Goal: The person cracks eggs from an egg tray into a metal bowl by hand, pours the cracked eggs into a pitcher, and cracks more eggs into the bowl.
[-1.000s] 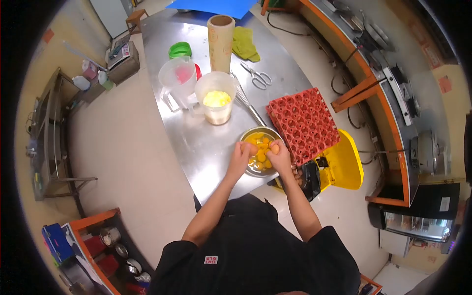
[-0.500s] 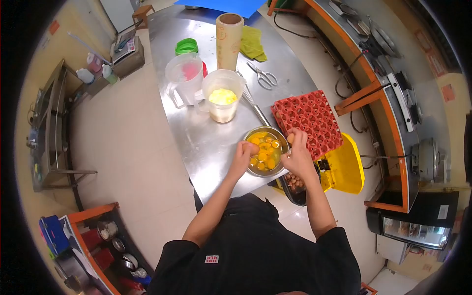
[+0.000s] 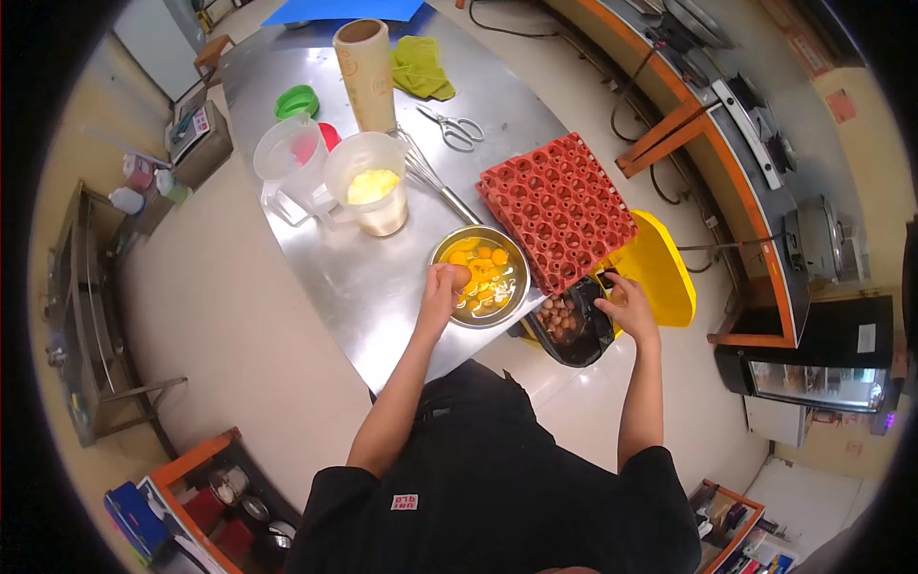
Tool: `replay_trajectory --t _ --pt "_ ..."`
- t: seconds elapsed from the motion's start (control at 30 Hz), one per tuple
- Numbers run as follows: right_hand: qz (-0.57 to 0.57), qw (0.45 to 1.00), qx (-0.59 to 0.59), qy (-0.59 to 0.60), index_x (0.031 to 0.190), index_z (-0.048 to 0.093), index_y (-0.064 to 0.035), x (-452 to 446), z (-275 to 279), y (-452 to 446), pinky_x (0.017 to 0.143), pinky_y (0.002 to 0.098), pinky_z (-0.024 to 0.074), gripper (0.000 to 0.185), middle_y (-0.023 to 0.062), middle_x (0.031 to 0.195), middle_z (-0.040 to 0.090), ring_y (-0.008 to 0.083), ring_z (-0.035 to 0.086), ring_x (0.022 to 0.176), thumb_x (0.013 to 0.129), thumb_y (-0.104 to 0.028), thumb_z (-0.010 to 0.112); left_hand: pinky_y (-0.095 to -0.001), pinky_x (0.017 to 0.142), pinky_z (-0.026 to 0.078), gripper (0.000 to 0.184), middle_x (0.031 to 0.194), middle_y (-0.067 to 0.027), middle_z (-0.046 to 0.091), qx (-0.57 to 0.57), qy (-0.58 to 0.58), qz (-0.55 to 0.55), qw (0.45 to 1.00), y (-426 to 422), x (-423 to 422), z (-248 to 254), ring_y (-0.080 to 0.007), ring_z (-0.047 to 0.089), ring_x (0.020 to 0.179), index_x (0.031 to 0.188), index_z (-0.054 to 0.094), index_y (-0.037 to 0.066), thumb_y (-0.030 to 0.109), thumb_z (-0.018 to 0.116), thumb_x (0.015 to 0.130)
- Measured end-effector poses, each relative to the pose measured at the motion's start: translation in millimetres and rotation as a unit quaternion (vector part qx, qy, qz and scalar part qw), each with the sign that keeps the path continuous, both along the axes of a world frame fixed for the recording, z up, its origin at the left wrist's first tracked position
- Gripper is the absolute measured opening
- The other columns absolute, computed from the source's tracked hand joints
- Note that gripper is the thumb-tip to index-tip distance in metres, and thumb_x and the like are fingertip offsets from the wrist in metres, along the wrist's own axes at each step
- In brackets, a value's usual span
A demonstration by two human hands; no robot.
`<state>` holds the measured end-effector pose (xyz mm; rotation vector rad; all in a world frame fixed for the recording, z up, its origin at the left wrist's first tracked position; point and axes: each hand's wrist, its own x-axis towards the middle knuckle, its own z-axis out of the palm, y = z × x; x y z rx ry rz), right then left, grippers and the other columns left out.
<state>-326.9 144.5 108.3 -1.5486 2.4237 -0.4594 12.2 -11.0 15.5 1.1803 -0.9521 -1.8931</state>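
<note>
My left hand [image 3: 437,298] is closed around a brown egg [image 3: 461,277] at the near left side of a steel bowl [image 3: 525,262]. Several raw yolks [image 3: 491,278] lie in clear egg white inside the bowl. Off to the right, my right hand [image 3: 633,312] is curled around a brown eggshell [image 3: 619,296], beside the opening of a yellow bin [image 3: 666,271]. The bin has a black liner [image 3: 585,350] holding broken shells [image 3: 557,314]. Red egg trays [image 3: 559,210] are stacked right behind the bowl, partly over the bin.
A whisk [image 3: 443,184] lies behind the bowl on the steel table [image 3: 330,316]. Further left stand a jug with yellow contents [image 3: 371,196] and another clear jug [image 3: 287,158]. Scissors [image 3: 457,129], a tall roll [image 3: 365,81] and a green cloth [image 3: 421,69] are farther back.
My right hand has moved from the bowl's right rim out to the bin, carrying the shell. My left hand stays at the bowl with its egg. The view has shifted right.
</note>
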Motion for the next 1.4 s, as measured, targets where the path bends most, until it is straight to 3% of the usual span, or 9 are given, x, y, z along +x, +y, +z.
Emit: replay_trajectory --t 0.03,0.17,0.47,0.5,0.7,0.8,0.9,1.2,1.4 --pt "-0.004 0.999 -0.015 0.032 0.119 0.063 -0.0077 -6.0 -7.7 6.6 0.084 0.0409 0.0519 0.043 0.0173 0.11 0.065 0.0318 0.065 0.096 0.082 -0.027 0.075 -0.0194 0.042 0.031 0.031 0.075 -0.0017 0.054 0.004 -0.007 -0.003 1.0 1.2 0.9 1.7 -0.0037 0.041 0.049 0.117 0.048 0.011 0.038 0.047 0.103" --pt "-0.238 0.925 -0.087 -0.284 0.116 0.062 -0.0006 -7.3 -36.9 -13.5 0.054 0.026 0.0512 0.046 0.0106 0.092 0.068 0.0155 0.064 0.065 0.091 -0.039 0.068 -0.0194 0.042 0.03 0.033 0.074 -0.0012 0.054 0.012 -0.025 -0.002 1.0 0.3 2.0 5.1 -0.004 0.041 0.049 0.117 0.048 0.011 0.04 0.045 0.103" --pt "-0.29 0.792 -0.256 -0.472 0.089 0.056 -0.0058 9.2 -128.0 -55.4 0.055 0.0262 0.0477 0.022 0.0003 0.077 0.056 0.0109 0.055 0.062 0.092 -0.024 0.068 -0.021 0.047 0.033 0.036 0.076 -0.0003 0.054 -0.007 -0.067 -0.013 0.998 6.4 14.6 24.8 -0.0061 0.044 0.053 0.113 0.049 0.012 0.044 0.037 0.104" --pt "-0.328 0.742 -0.261 -0.522 0.086 0.057 -0.0067 30.1 -81.1 -61.5 0.056 0.0241 0.0418 0.014 -0.0007 0.076 0.055 0.009 0.051 0.063 0.091 -0.016 0.065 -0.0212 0.048 0.033 0.036 0.076 -0.0003 0.054 -0.01 -0.072 -0.013 0.997 8.2 16.9 25.2 -0.0062 0.044 0.054 0.113 0.049 0.012 0.045 0.037 0.104" --pt "-0.249 0.777 -0.327 -0.476 0.084 0.055 -0.0081 -4.8 -81.6 -82.2 0.057 0.0233 0.0442 0.008 -0.0018 0.078 0.055 0.008 0.052 0.065 0.091 -0.006 0.06 -0.0213 0.049 0.033 0.04 0.078 -0.0006 0.053 -0.033 -0.103 -0.035 0.994 10.0 13.7 27.3 -0.007 0.043 0.055 0.112 0.049 0.01 0.047 0.036 0.103" --pt "-0.282 0.648 -0.387 -0.593 0.085 0.055 -0.0094 5.1 -23.9 -78.7 0.056 0.0227 0.0452 0.009 -0.0018 0.079 0.057 0.0063 0.053 0.066 0.091 -0.006 0.061 -0.022 0.05 0.033 0.041 0.079 -0.0007 0.053 -0.016 -0.09 -0.033 0.995 4.9 11.4 29.1 -0.0073 0.043 0.055 0.112 0.049 0.01 0.048 0.037 0.103" --pt "-0.305 0.607 -0.453 -0.577 0.087 0.055 -0.0096 21.2 36.5 -39.8 0.056 0.0211 0.0432 0.009 -0.0019 0.08 0.058 0.0044 0.052 0.067 0.092 -0.005 0.061 -0.0231 0.05 0.031 0.042 0.077 -0.0003 0.053 -0.019 -0.058 -0.014 0.998 3.9 9.7 26.5 -0.0077 0.043 0.056 0.11 0.051 0.011 0.049 0.038 0.102" --pt "-0.433 0.675 -0.479 -0.357 0.094 0.055 -0.0029 59.4 26.3 182.9 0.062 0.0189 0.0439 0.003 0.0001 0.089 0.06 0.0033 0.054 0.07 0.095 -0.002 0.058 -0.025 0.054 0.031 0.045 0.077 0.0003 0.051 0.009 -0.036 -0.036 0.999 -13.6 9.4 33.1 -0.0091 0.041 0.059 0.108 0.053 0.012 0.054 0.04 0.1" --pt "-0.5 0.7 -0.409 -0.305 0.089 0.053 -0.0021 83.9 -60.7 236.7 0.057 0.0218 0.045 0.006 -0.0011 0.086 0.058 0.0019 0.054 0.066 0.086 0.002 0.056 -0.026 0.071 0.045 0.048 0.086 -0.0003 0.058 -0.02 -0.012 -0.122 0.992 -32.7 24.0 14.1 -0.009 0.054 0.077 0.111 0.056 0.011 0.056 0.046 0.098"
